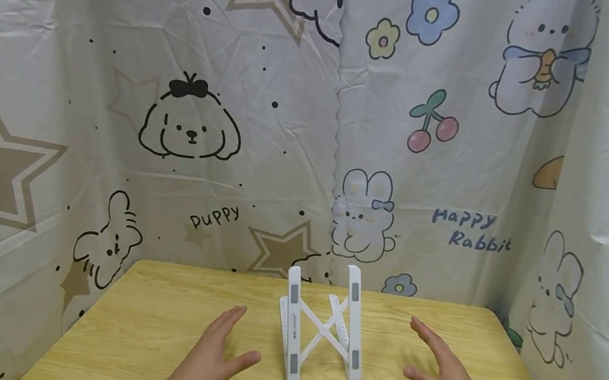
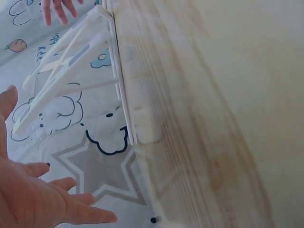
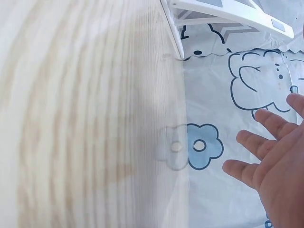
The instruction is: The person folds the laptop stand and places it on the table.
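A white folding laptop stand (image 1: pixel 293 336) stands unfolded on the table, its two sloping arms with grey pads joined by crossed bars. To its left is my left hand (image 1: pixel 210 354), fingers straight and thumb apart, touching nothing. On the other side my right hand (image 1: pixel 447 379) is held with spread thumb and extended fingers, also apart from the stand. In the left wrist view the stand (image 2: pixel 61 71) rises beyond the left hand (image 2: pixel 42 199). The right wrist view shows part of the stand (image 3: pixel 237 14) at the top and the right hand (image 3: pixel 280 156) with loose fingers.
The wooden table (image 1: pixel 148 323) has yellowish grain and rounded far corners. Behind it and at both sides hangs a pale curtain (image 1: pixel 291 117) printed with puppies, rabbits, stars and flowers.
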`<move>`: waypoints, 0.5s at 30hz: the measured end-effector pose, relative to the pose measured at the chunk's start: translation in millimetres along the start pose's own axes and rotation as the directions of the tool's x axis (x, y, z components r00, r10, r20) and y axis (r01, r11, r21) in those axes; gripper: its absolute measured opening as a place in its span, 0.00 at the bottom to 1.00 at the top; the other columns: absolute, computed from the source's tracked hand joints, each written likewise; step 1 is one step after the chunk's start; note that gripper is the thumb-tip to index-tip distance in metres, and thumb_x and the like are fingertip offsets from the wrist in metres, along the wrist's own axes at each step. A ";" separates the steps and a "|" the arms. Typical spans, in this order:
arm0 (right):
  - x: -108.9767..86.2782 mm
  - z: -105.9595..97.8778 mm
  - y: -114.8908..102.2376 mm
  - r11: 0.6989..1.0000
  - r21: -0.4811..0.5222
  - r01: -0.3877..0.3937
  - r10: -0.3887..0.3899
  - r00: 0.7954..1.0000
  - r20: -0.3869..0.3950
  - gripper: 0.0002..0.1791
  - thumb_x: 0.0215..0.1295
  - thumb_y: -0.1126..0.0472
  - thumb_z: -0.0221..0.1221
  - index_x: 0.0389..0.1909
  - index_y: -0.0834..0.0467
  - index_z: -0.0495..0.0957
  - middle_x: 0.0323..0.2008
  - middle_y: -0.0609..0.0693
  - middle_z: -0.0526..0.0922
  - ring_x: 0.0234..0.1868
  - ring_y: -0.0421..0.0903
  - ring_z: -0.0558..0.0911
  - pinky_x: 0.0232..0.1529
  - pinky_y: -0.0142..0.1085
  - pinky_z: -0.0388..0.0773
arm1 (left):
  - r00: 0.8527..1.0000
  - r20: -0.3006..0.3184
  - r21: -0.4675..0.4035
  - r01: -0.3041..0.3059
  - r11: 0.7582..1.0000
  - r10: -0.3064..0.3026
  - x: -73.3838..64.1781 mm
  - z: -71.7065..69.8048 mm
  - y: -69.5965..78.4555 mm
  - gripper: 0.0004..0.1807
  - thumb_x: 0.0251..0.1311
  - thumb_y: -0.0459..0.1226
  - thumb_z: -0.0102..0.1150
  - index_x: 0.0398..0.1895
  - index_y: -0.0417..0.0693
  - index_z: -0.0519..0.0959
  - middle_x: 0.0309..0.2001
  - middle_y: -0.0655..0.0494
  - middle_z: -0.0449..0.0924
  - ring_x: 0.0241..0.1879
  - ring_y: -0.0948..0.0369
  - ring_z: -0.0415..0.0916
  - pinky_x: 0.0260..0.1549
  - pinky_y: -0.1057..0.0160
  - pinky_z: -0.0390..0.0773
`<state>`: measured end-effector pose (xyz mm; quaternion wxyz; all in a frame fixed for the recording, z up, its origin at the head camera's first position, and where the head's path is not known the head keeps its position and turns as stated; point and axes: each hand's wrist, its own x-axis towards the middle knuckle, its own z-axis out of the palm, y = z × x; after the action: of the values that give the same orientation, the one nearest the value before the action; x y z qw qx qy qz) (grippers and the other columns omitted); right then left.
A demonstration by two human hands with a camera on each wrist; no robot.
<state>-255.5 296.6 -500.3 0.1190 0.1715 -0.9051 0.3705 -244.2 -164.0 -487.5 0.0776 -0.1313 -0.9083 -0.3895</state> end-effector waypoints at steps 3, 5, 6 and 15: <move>0.7 0.2 -1.4 1.000 0.010 0.017 -0.017 1.000 -0.011 0.47 0.65 0.52 0.70 0.80 0.49 0.56 0.75 0.58 0.67 0.70 0.66 0.68 0.61 0.72 0.67 | 0.999 -0.029 -0.050 0.044 0.998 -0.046 1.3 2.1 3.7 0.51 0.57 0.62 0.69 0.77 0.48 0.63 0.75 0.41 0.63 0.74 0.37 0.60 0.66 0.30 0.66; 1.1 0.0 -3.2 1.000 0.001 0.015 -0.015 1.000 -0.013 0.46 0.66 0.52 0.69 0.80 0.49 0.56 0.74 0.56 0.69 0.69 0.62 0.71 0.64 0.64 0.72 | 0.996 -0.044 -0.083 0.072 0.994 -0.076 1.5 3.6 6.2 0.49 0.57 0.61 0.69 0.77 0.49 0.64 0.74 0.42 0.65 0.73 0.38 0.62 0.65 0.31 0.67; 1.2 -0.2 -4.0 1.000 0.003 0.007 -0.007 1.000 -0.011 0.46 0.67 0.51 0.68 0.80 0.49 0.56 0.73 0.54 0.70 0.69 0.60 0.72 0.65 0.58 0.74 | 0.995 -0.048 -0.102 0.086 0.991 -0.091 1.2 4.4 7.4 0.48 0.57 0.61 0.70 0.76 0.50 0.65 0.74 0.42 0.66 0.72 0.38 0.63 0.65 0.31 0.68; 5.3 -2.4 -5.1 0.991 0.084 -0.101 0.093 0.991 0.096 0.34 0.76 0.52 0.59 0.78 0.54 0.60 0.70 0.56 0.74 0.69 0.61 0.72 0.65 0.38 0.75 | 0.988 -0.015 -0.303 0.142 0.942 -0.154 2.0 13.0 10.8 0.43 0.59 0.53 0.72 0.72 0.43 0.68 0.69 0.41 0.72 0.68 0.37 0.68 0.61 0.31 0.73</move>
<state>-258.1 293.7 -493.6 0.0515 0.1490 -0.8995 0.4075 -243.4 -147.0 -488.5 0.0445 -0.0656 -0.8439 -0.5306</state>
